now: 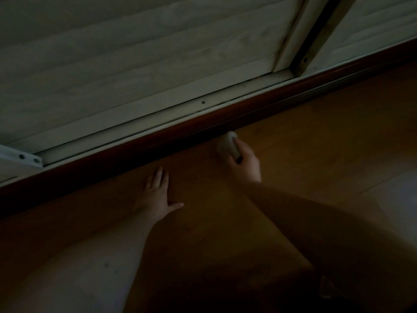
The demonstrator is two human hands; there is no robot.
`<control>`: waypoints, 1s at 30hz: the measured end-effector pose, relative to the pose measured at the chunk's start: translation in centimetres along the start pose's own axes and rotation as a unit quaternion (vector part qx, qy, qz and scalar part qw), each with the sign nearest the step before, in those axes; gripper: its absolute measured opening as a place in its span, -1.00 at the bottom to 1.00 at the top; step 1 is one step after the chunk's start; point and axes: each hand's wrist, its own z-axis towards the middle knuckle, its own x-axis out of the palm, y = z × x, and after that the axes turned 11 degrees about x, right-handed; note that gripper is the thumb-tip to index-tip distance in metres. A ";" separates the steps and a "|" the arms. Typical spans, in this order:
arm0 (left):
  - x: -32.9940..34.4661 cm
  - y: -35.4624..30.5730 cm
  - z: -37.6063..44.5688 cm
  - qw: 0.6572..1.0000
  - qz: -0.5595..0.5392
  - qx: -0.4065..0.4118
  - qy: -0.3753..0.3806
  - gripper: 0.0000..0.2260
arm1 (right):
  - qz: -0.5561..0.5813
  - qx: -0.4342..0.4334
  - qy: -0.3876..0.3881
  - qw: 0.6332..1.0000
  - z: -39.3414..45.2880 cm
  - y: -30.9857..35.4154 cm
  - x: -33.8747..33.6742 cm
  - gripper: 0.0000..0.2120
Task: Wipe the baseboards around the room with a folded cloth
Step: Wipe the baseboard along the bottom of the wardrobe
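Wooden baseboard point(203, 125) runs left-near to right-far.
Right hand point(244, 162) grips folded cloth point(228, 145) against it; left hand point(158, 193) flat on floor point(316, 132).

Dim wooden floor point(293, 136) in orange-brown planks, pale slatted shutter point(135, 59) above, white sliding frame rail point(144, 114) along its foot with a dark screw hole, vertical frame post point(297, 41) at right, white metal bracket point(22, 157) with two bolts at far left

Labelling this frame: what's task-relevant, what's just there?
Job:
folded cloth, gripped by right hand
dark baseboard
left hand, flat on floor

Not in use:
white door track
white bracket
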 end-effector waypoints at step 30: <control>1.0 -5.5 2.9 0.996 0.067 0.055 0.006 0.27 | 0.044 0.074 -0.130 0.988 8.8 -1.2 -3.5 -0.51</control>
